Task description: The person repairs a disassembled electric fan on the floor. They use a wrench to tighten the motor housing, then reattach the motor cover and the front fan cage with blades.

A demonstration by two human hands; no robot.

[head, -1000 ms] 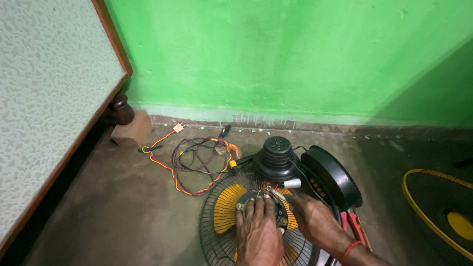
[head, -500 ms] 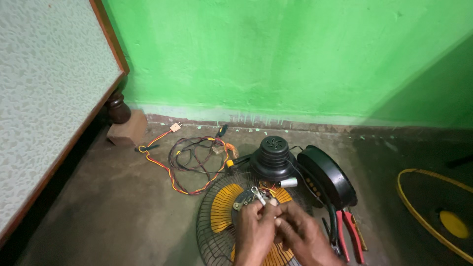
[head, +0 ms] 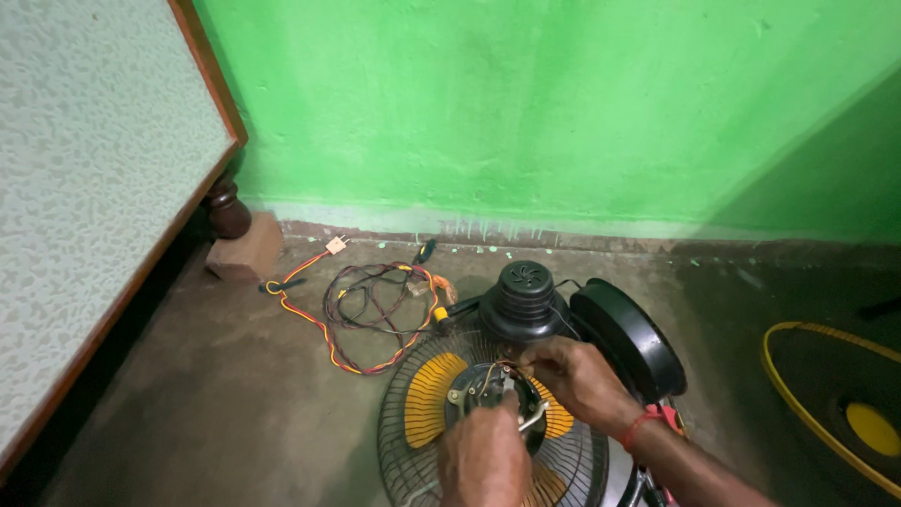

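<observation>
I see left hand [head: 483, 455] grip pressed closed on fan motor hub [head: 493, 392] inside floor grille [head: 413, 441] | right hand [head: 574, 376] pinches thin wires [head: 507, 368] | I'd brace hub, pull gently.

Wall [head: 526, 103] bright green. Fan blades [head: 434, 399] yellow-orange behind black wire grille [head: 399, 446]. Motor housing [head: 523, 299] black. Wire tangle [head: 375, 314] red, yellow, black. Wristband [head: 642, 422] red. Mattress [head: 84, 178] pale speckled.
</observation>
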